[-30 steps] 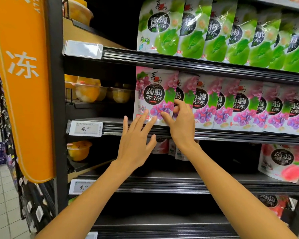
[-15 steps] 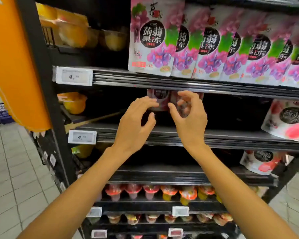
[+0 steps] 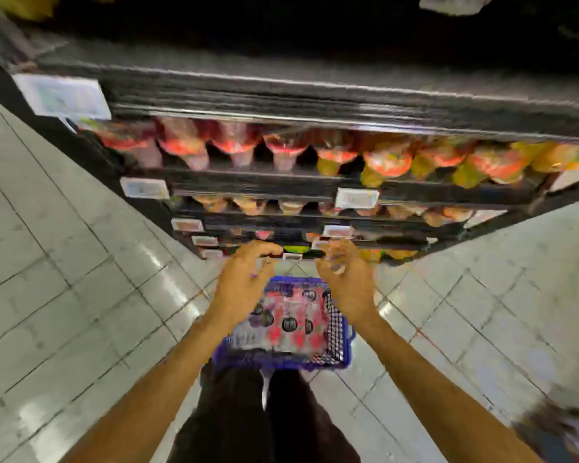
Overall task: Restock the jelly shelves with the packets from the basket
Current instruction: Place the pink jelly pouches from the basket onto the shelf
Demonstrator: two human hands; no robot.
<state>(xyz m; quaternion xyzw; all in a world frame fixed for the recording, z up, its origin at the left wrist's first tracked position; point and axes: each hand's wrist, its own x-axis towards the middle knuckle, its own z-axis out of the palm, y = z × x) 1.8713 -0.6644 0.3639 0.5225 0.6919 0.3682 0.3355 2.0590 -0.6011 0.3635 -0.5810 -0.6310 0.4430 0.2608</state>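
Note:
The frame is blurred by head motion. A blue basket (image 3: 343, 345) stands on the floor in front of my legs, filled with pink and purple jelly packets (image 3: 286, 324). My left hand (image 3: 244, 279) and my right hand (image 3: 345, 279) hang above the basket's far end, fingers loosely curled, holding nothing. Both hands are apart from the packets. The lower shelves (image 3: 315, 105) rise ahead of the basket.
Rows of jelly cups (image 3: 386, 160) in red, orange and yellow fill the lower shelves, with white price tags (image 3: 62, 96) on the rails. Grey tiled floor (image 3: 64, 295) spreads left and right. A dark blurred object (image 3: 562, 429) sits at the lower right.
My view has swung down from the grape jelly shelf to the floor basket. Both hands came off the packets on the shelf and dropped toward the basket.

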